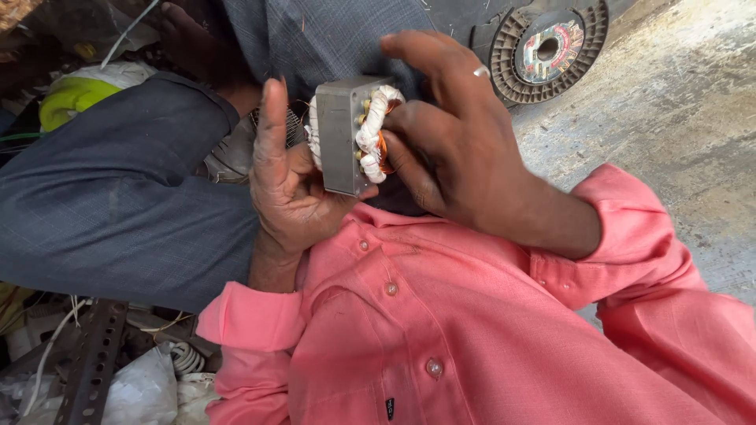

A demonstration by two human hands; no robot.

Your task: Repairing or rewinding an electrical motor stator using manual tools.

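Filling the lower half of the view is the person's pink buttoned shirt [441, 346], and above left of it lies a leg in blue-grey trousers [118, 197], bent across the frame. Off to the right runs the rough concrete floor [677, 102], pale and scuffed, and at the top edge sits a round abrasive disc [549, 49] with a ribbed dark rim and a coloured label at its centre. Down in the bottom left corner there's a jumble: a perforated metal angle bar [93, 362], white plastic wrap [142, 389] and loose wires, with a yellow-green object [75, 98] tucked up in the top left. Now to the middle, where it's all happening: the left hand [285, 185] cradles a motor stator [346, 138] from below and behind, palm open toward us, its fingers [273, 118] standing straight and together beside the grey metal block rather than wrapped over it. The right hand [449, 149] comes in from the right, fingers spread, several of them pressed onto the white-taped windings [370, 134] at the stator's face, the forefinger lifted free above. The stator sits upright between the two hands, held in front of the chest, just over the shirt collar, with a glint of copper wire [383, 149] showing by the tape.
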